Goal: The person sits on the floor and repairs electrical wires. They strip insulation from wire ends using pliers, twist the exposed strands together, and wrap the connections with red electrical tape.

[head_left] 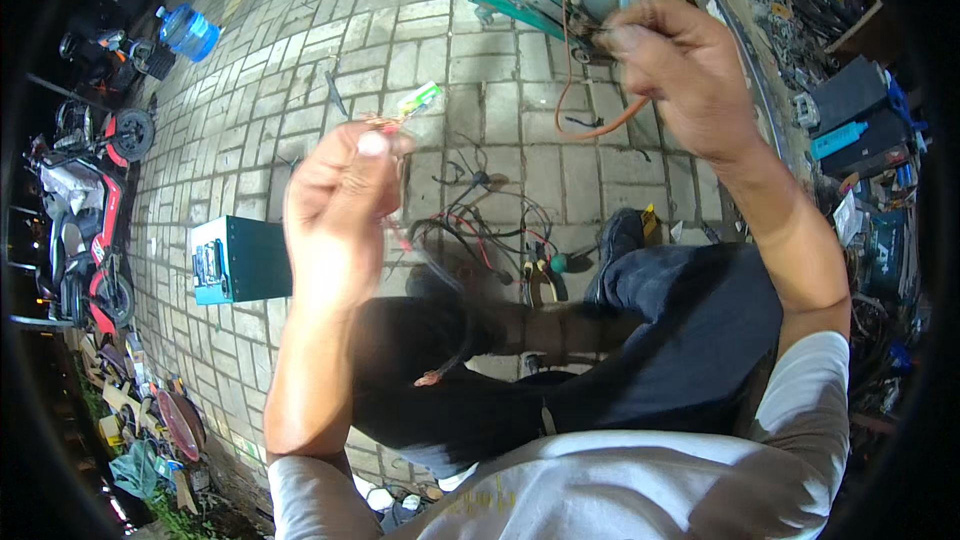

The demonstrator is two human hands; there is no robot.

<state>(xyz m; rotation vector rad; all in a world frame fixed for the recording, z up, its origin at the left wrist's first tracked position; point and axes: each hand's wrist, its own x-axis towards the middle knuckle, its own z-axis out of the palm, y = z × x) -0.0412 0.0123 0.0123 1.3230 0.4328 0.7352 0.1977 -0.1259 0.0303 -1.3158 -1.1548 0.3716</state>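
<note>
L hand [342,190] at 10 o'clock's pinching bare copper strands [377,124]. R hand [690,80], abt 2 o'clock by orange cable [618,122], fingertips pinched, blurry tho, can't tell on what.

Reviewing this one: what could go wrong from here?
The copper strands pinched in the left hand might splay or prick the fingers. The bare copper end hanging over the lap could snag on clothing. Tangled wires on the paving near the shoe might catch a foot.
</note>
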